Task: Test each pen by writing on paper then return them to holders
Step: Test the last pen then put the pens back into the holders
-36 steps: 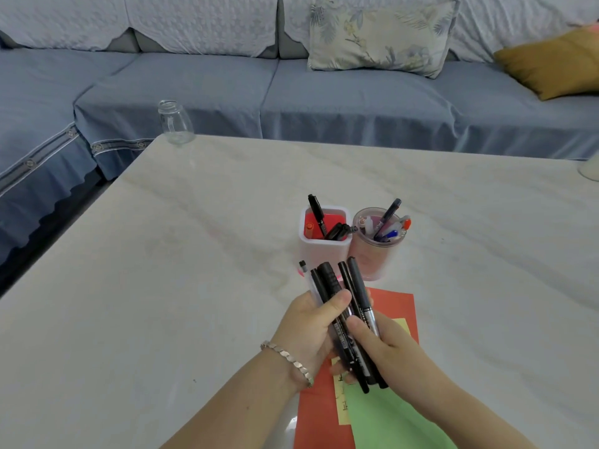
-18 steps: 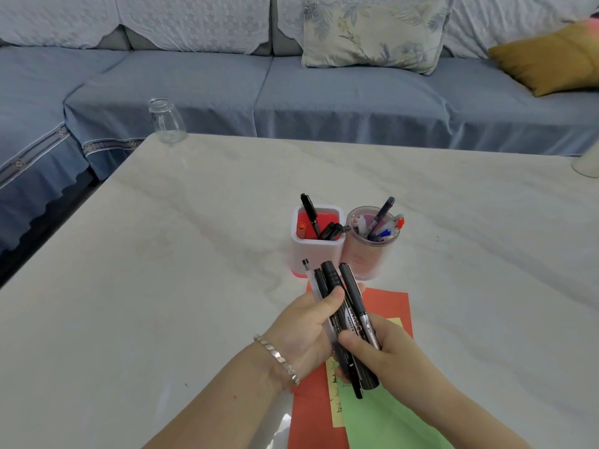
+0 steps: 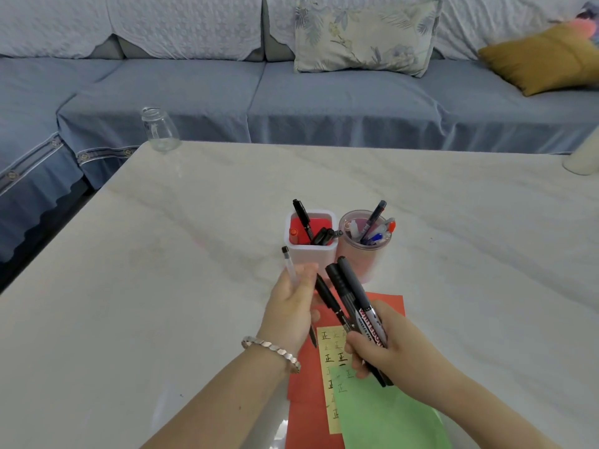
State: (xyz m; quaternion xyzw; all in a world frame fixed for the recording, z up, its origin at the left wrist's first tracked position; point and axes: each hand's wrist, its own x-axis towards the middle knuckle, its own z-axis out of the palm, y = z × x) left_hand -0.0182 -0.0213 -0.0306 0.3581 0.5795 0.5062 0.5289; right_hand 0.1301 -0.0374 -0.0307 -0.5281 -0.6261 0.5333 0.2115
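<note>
My left hand [image 3: 293,306] grips a clear pen with a black cap [image 3: 289,262], held upright just in front of the white square holder [image 3: 310,254]. My right hand [image 3: 385,346] holds a bundle of black markers [image 3: 351,298], tips pointing up and left. The white holder has a red inside and several black pens. Beside it on the right stands a pink round holder [image 3: 364,254] with several coloured pens. Under my hands lie a red paper [image 3: 308,384], a yellow strip [image 3: 330,358] with written marks, and a green paper [image 3: 385,416].
A marble-look table [image 3: 162,286] carries everything. A glass jar [image 3: 158,129] stands at its far left corner, a white object [image 3: 583,158] at the far right edge. A blue sofa [image 3: 324,98] with cushions runs behind the table.
The bundle has split: my left hand took the clear pen away to the left, while my right hand keeps the black markers.
</note>
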